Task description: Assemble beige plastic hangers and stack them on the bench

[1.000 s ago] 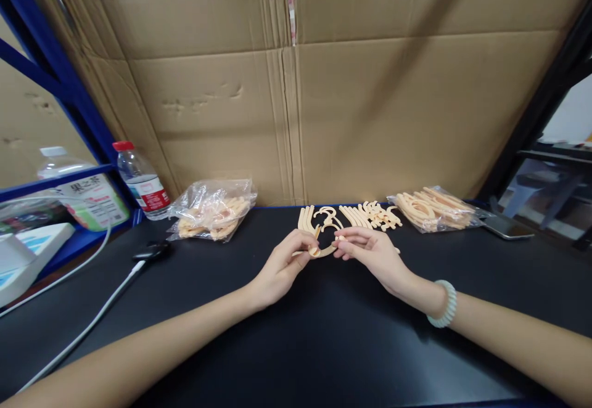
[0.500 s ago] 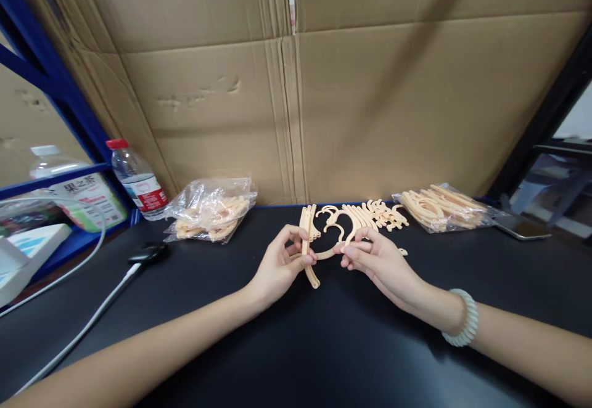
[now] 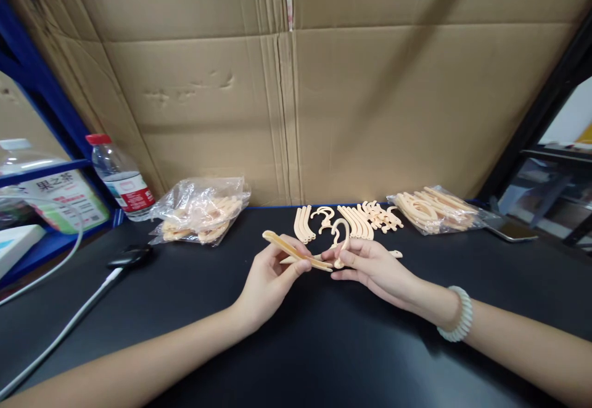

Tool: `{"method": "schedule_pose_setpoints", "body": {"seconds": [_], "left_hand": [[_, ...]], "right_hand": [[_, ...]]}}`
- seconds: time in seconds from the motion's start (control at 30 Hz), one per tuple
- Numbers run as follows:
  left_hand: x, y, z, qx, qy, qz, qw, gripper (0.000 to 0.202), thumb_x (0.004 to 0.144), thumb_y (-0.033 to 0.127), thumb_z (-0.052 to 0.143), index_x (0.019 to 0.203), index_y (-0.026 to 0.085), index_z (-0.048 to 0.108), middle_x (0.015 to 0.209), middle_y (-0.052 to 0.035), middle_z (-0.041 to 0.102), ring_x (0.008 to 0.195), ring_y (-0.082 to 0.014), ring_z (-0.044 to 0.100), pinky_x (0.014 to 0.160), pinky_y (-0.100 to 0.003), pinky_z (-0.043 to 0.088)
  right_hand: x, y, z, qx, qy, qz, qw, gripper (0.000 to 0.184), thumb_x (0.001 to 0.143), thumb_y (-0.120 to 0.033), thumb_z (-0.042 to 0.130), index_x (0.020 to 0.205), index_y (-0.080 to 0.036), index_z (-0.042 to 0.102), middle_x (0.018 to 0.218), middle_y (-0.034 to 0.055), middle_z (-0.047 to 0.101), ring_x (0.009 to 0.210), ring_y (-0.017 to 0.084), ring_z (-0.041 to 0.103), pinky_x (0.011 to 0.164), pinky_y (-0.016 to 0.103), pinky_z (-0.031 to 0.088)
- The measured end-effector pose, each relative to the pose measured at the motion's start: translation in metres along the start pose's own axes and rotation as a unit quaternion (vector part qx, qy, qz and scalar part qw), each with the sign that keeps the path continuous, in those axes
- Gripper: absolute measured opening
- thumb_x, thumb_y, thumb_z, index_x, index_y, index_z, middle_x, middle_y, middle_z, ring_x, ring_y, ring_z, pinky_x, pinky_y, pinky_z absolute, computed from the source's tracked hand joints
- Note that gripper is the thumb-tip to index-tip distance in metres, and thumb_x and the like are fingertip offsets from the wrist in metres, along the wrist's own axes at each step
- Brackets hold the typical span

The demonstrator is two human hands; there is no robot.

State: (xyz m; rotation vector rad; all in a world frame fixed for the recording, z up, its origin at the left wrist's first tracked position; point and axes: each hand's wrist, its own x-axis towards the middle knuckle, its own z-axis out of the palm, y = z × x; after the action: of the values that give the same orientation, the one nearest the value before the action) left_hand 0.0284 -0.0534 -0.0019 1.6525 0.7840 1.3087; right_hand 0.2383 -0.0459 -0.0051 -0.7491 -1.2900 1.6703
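Note:
Over the dark table, my left hand (image 3: pixel 268 280) is closed on a beige hanger arm (image 3: pixel 287 246), a slim bar with a groove, slanting down toward the right. A second pale strip shows partly behind it, its far end hidden by my fingers. My right hand (image 3: pixel 382 270) pinches a beige hanger hook (image 3: pixel 346 238), its curve upward and its thick base low between thumb and fingers. The arm's right end is close to the hook's base; whether they touch I cannot tell. Beyond my hands lie loose hanger arms (image 3: pixel 304 223) and several small hooks and connectors (image 3: pixel 382 216).
Clear bags of beige parts lie at the back left (image 3: pixel 203 211) and back right (image 3: pixel 435 209). A phone (image 3: pixel 513 229) is beside the right bag. A red-capped bottle (image 3: pixel 123 177) and a black device (image 3: pixel 130 256) with a white cable are at left. Cardboard (image 3: pixel 208 106) stands behind.
My left hand has tilted the hanger arm from upright to slanting, bringing its end toward my right hand. In my right hand the hook has turned and now shows its curve upward.

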Motion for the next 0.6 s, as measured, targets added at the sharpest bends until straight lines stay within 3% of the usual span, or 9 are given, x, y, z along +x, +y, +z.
{"method": "schedule_pose_setpoints", "body": {"seconds": [0.17, 0.6], "left_hand": [[-0.0046, 0.0032, 0.0021, 0.053, -0.024, 0.034, 0.998, 0.005, 0.084, 0.021, 0.066, 0.082, 0.018, 0.063, 0.084, -0.0015, 0.060, 0.077, -0.0152, 0.062, 0.067, -0.025, 0.052], [-0.0054, 0.0030, 0.0036, 0.086, -0.040, 0.073, 0.993, 0.005, 0.083, 0.021, 0.068, 0.080, 0.017, 0.067, 0.082, -0.0040, 0.063, 0.075, -0.0173, 0.064, 0.064, -0.027, 0.053]], "right_hand": [[-0.0012, 0.0007, 0.0005, -0.006, -0.062, 0.027, 0.998, 0.026, 0.084, -0.038, 0.069, 0.086, -0.015, 0.057, 0.098, 0.0088, 0.071, 0.085, 0.020, 0.072, 0.077, 0.033, 0.055], [-0.0015, 0.0017, 0.0064, -0.036, -0.037, 0.017, 0.999, 0.033, 0.080, -0.043, 0.071, 0.081, -0.016, 0.052, 0.078, 0.0052, 0.072, 0.071, 0.017, 0.073, 0.066, 0.026, 0.057]]}}
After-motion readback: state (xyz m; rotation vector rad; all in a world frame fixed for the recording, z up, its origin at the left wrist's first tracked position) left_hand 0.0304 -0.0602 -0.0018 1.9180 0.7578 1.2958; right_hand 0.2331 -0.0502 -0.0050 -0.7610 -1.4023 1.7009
